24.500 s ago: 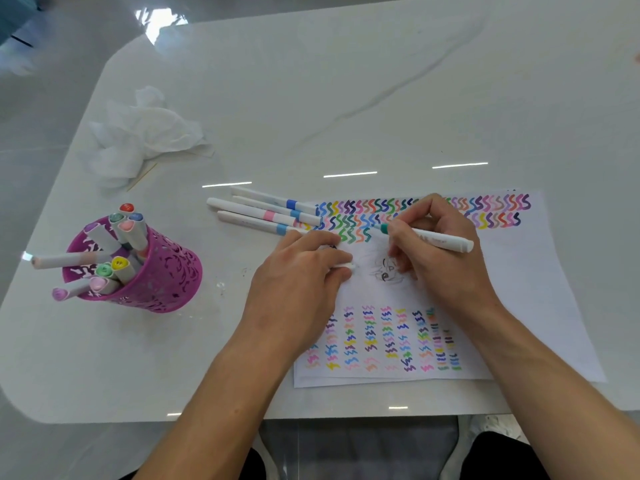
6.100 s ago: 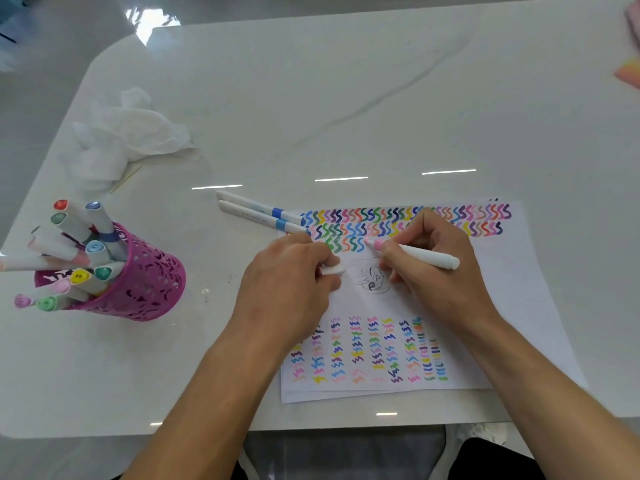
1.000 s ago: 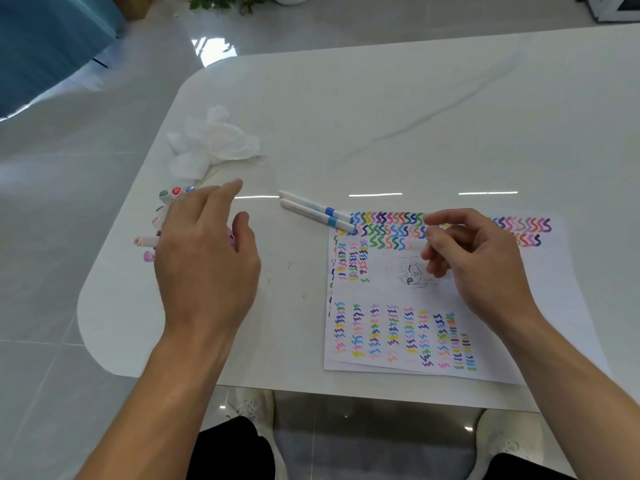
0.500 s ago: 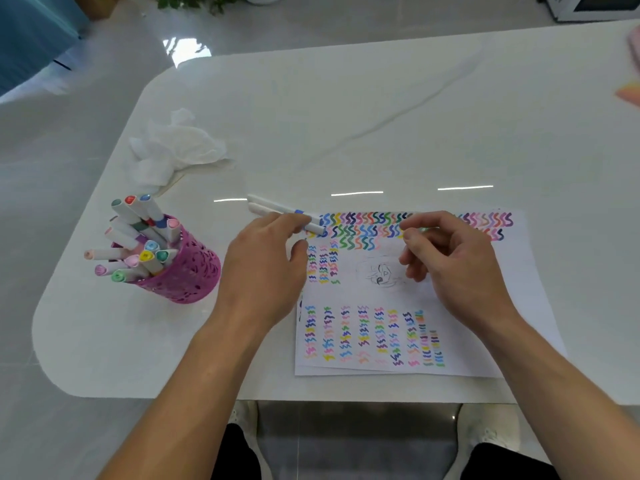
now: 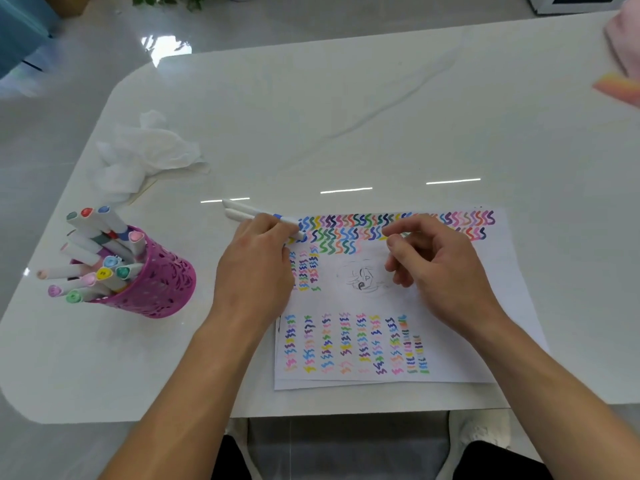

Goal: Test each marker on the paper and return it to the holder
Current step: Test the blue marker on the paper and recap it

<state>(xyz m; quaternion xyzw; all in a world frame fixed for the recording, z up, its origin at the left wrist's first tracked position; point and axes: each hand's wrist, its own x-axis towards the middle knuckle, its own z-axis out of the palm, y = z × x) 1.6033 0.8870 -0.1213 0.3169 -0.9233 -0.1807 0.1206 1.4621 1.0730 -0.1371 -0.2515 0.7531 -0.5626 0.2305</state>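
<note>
A white, glossy, grey-veined desk (image 5: 381, 116) with rounded corners reflects strip lights. It stands on pale polished floor (image 5: 34, 150), with green leaves (image 5: 166, 0) at 12 o'clock and something blue (image 5: 17, 29) at 10 o'clock. The paper (image 5: 485, 306), covered in coloured squiggles around a small pencil sketch, lies near the desk's 6 o'clock edge. At 9 o'clock from it stands the magenta cut-out holder (image 5: 162, 282), full of capped markers (image 5: 104, 271). Crumpled tissue (image 5: 145, 157) sits at 10 o'clock, and a blurred pink and orange thing (image 5: 623, 43) at 2 o'clock. The left hand (image 5: 256, 271) curls its grip onto two white markers (image 5: 242, 211) that lie at the paper's far left corner. The right hand (image 5: 446, 271) hovers over the sheet, its fingers curled and thumb near forefinger. I cannot tell whether it holds anything.
</note>
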